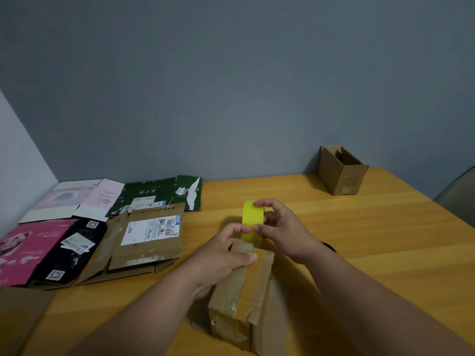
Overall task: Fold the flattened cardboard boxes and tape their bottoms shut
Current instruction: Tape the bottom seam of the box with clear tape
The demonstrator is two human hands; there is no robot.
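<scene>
Folded cardboard box [244, 296] lying near the tabletop [359, 240] front edge, left hand [226, 255] pressing its far end, fingers pinching the tape's free end. Right hand [280, 227] grips the yellow tape roll [252, 222] just above. The light, stiff box probably wants steadying by its edges.

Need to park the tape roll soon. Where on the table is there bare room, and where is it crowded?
Bare wood lies between the right hand holding the yellow tape roll and the open brown box at the far right, and along the table to its right edge. The left side is crowded with flattened boxes. The left hand grips the folded box.
</scene>
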